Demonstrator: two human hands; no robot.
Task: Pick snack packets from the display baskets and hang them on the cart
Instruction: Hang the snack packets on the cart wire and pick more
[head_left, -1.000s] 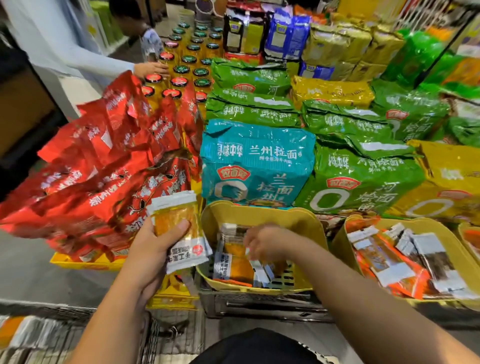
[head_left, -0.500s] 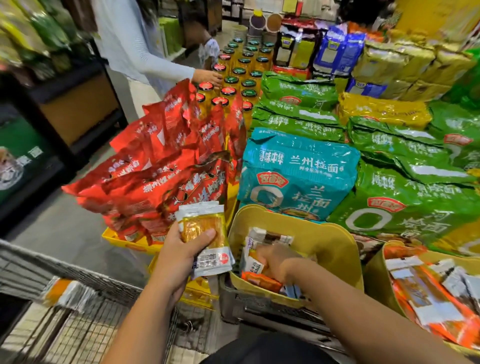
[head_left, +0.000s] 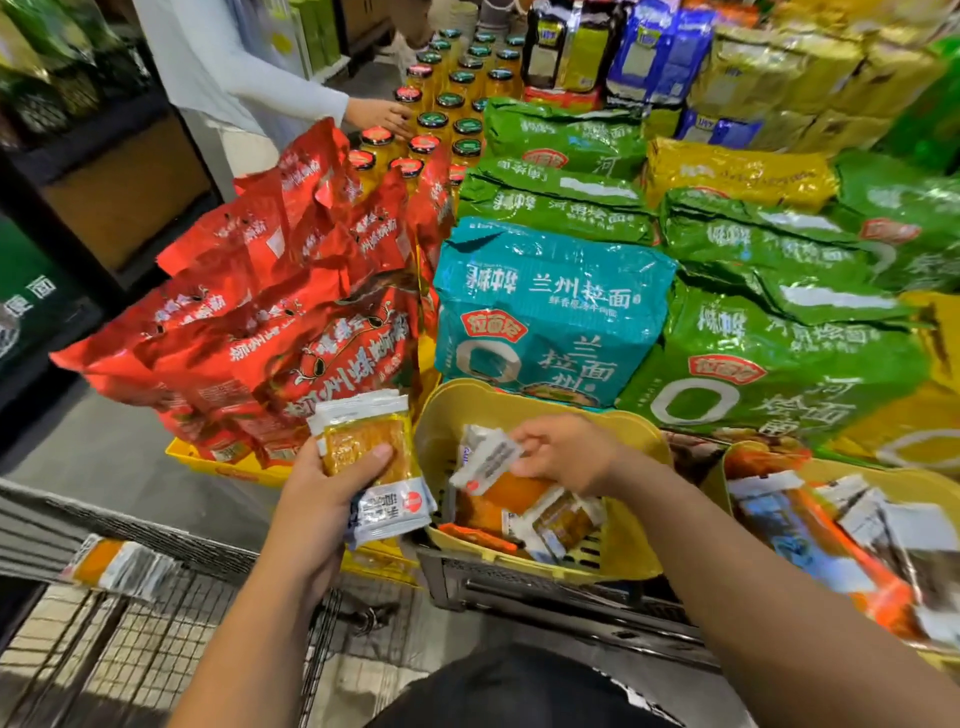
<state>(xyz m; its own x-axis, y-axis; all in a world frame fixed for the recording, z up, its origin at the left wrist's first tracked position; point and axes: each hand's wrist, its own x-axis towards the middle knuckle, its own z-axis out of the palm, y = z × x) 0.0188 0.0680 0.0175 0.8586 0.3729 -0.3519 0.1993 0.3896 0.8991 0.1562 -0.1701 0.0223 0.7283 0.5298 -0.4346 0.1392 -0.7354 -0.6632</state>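
Observation:
My left hand grips a stack of orange snack packets with white ends, held upright left of a yellow display basket. My right hand is over that basket and pinches one packet by its white end, lifted above the loose packets lying inside. A wire cart is at the lower left, with a packet hanging on its rim.
A second yellow basket of orange packets stands at the right. Behind the baskets lie red, teal and green noodle bags. Another person's hand touches bottles at the back.
My right hand has come up out of the basket with one packet pinched in its fingers. The view has swung left, showing more of the cart. My left hand keeps its stack.

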